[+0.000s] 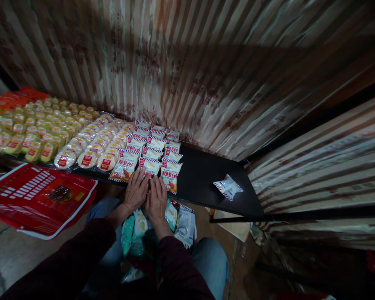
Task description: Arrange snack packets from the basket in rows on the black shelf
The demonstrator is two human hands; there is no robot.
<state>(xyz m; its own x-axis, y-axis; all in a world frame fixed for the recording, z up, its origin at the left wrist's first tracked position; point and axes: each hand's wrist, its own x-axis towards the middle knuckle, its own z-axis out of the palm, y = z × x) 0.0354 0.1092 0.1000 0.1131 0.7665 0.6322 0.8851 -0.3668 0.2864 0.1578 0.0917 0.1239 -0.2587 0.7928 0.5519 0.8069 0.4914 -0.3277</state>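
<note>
Both my hands rest at the front of the middle row of small snack packets, which are white with red lettering and striped edges. My left hand (136, 191) has its fingers stretched over the lower left of the front middle packet (151, 166). On that packet's lower right lie the extended fingers of my right hand (156, 199). A matching packet (125, 164) stands left of my hands, and another (171, 173) to the right. More of these packets lean in rows behind. Below my hands, green and white snack bags (140, 227) sit between my knees.
Round wrapped cakes (89, 156) and yellow wrapped snacks (46, 150) fill the shelf's left side. One packet (228, 187) lies alone on the black shelf (196, 175) at right. A red basket (81, 204) stands at lower left. Striped sheeting (206, 75) hangs behind.
</note>
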